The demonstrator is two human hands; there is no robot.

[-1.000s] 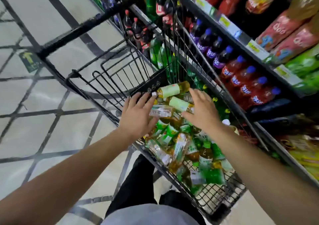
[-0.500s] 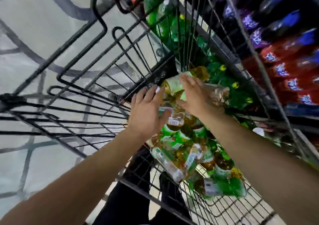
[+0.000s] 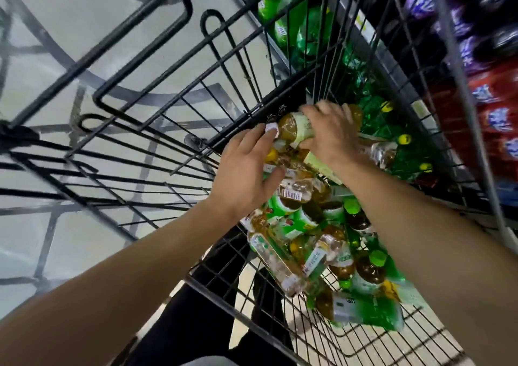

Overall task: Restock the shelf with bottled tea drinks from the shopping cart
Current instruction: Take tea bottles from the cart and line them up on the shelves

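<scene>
A black wire shopping cart (image 3: 157, 119) holds a heap of tea bottles (image 3: 316, 242) with amber liquid and green or pale labels. My right hand (image 3: 333, 133) is closed over a pale-labelled tea bottle (image 3: 294, 126) lying at the far end of the heap, its white cap pointing left. My left hand (image 3: 246, 175) lies on the bottles beside it, fingers spread, thumb against a bottle with a barcode label (image 3: 294, 190), fingertips near the white cap. It grips nothing that I can see.
Shelves on the right carry green soda bottles (image 3: 297, 20), purple-labelled dark bottles (image 3: 420, 4) and red drinks (image 3: 496, 119). The cart's folded child seat frame (image 3: 145, 65) stands at the left over the tiled floor (image 3: 56, 29). Dark trousers (image 3: 213, 323) show below the cart.
The camera has dipped closer into the cart. My right hand has closed around the pale-labelled bottle at the far end. My left hand has slid forward towards its cap.
</scene>
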